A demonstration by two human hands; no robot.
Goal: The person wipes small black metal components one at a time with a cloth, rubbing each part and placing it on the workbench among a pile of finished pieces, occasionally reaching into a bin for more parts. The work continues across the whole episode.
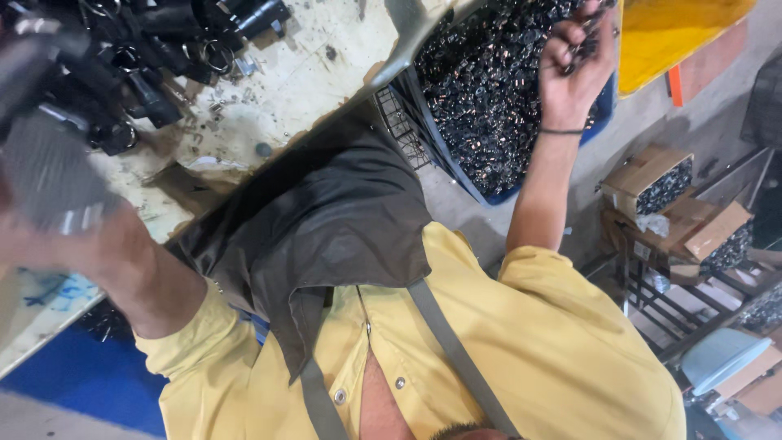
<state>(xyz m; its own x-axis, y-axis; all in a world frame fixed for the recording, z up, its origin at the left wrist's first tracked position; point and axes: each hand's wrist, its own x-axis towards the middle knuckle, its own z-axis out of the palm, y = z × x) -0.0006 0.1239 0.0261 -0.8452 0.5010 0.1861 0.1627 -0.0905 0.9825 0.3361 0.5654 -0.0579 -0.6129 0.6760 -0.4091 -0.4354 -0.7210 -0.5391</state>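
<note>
Both hands are up and apart, one at each side of the head view. At the upper right the right hand is clenched over the crate, its fingers closed round a small clutch of dark metal parts — little black, glossy pieces with bright glints, the same sort as the heap below them. A thin dark band circles that wrist. That heap fills a blue plastic crate beside the workbench, its mesh wall showing at the near left side; the pieces lie in a loose jumble right up to the rim. At the left edge the left hand is blurred and very near the camera; it seems to be against a grey ribbed object, but whether it grasps it or lies loose I cannot tell. Beyond it, on the far left corner of the worn, pale workbench, stands a cluster of black cylindrical parts with metal rings, and a few small bits lie scattered on the stained top near them. A dark brown cloth hangs from the near edge of the bench over the person's yellow shirt, which a grey strap crosses. On the floor to the right, open cardboard boxes on a low metal rack hold more of the dark pieces.
</note>
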